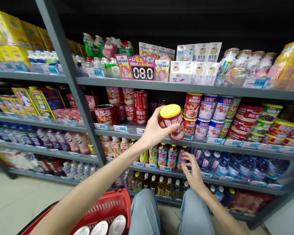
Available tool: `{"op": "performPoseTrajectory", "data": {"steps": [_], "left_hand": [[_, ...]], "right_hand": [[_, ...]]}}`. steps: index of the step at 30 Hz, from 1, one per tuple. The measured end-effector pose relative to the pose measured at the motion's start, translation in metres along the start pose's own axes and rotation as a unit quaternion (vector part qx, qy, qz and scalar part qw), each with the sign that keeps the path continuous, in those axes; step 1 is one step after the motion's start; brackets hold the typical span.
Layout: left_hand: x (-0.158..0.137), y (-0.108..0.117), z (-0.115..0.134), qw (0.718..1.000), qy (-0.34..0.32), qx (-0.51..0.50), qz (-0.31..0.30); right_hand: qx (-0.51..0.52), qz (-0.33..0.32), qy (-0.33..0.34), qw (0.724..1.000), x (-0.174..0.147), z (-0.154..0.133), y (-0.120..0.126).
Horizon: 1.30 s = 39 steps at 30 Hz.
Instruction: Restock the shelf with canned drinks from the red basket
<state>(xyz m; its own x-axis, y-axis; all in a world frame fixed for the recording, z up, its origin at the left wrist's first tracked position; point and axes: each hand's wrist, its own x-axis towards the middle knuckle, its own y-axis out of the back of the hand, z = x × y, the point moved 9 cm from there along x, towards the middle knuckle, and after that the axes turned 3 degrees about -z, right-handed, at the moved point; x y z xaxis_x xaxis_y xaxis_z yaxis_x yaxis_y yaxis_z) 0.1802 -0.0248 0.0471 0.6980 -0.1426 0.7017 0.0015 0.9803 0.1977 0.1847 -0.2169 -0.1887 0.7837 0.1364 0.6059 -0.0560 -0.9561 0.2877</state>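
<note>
My left hand (156, 129) is wrapped around a red can with a yellow lid (173, 120), held tilted just in front of the middle shelf. Lower and to the right, my right hand (193, 171) is held with its fingers apart and nothing in them, in front of the bottled drinks (172, 156). Behind the held can, stacked red cans (193, 106) stand beside white-and-blue cans (207, 107). More red cans (105, 114) stand farther left on that shelf. A red shopping basket (107, 204) at the lower left contains several cans (117, 224), seen from their metal ends.
Grey shelving (159, 85) spans the view, with a slanted post (80, 98) left of centre. Milk cartons (195, 70) and a pink price sign (137, 67) are on the shelf above. Water bottles (244, 166) stand low at right. My knees (145, 209) are close to the bottom shelf.
</note>
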Motion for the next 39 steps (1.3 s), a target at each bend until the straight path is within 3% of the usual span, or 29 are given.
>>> {"op": "performPoseTrajectory", "data": {"steps": [5,8,11,17,23,27,33,39], "left_hand": [[0.042,0.013,0.005,0.995,-0.086,0.01,0.045],[0.06,0.012,-0.004,0.993,-0.106,0.008,0.044],[0.072,0.007,-0.017,0.994,-0.102,-0.008,0.034],[0.084,0.001,-0.038,0.997,-0.072,-0.023,0.025],[0.089,-0.016,-0.029,0.994,-0.059,-0.039,-0.082],[0.089,-0.013,-0.03,0.993,-0.019,-0.056,-0.104],[0.096,0.004,-0.046,0.99,0.064,-0.096,-0.08],[0.108,-0.004,-0.046,0.977,0.133,-0.085,-0.144]], "right_hand": [[-0.115,-0.043,-0.067,0.99,-0.087,0.108,-0.009],[-0.167,-0.076,-0.074,0.98,-0.133,0.139,-0.019],[-0.197,-0.121,-0.065,0.971,-0.154,0.143,-0.031],[-0.228,-0.143,-0.072,0.96,-0.154,0.142,-0.038],[-0.242,-0.142,-0.058,0.958,-0.155,0.143,-0.041],[-0.243,-0.141,-0.051,0.958,-0.155,0.137,-0.04],[-0.238,-0.128,-0.047,0.962,-0.158,0.136,-0.034],[-0.219,-0.114,-0.035,0.968,-0.157,0.136,-0.035]]}}
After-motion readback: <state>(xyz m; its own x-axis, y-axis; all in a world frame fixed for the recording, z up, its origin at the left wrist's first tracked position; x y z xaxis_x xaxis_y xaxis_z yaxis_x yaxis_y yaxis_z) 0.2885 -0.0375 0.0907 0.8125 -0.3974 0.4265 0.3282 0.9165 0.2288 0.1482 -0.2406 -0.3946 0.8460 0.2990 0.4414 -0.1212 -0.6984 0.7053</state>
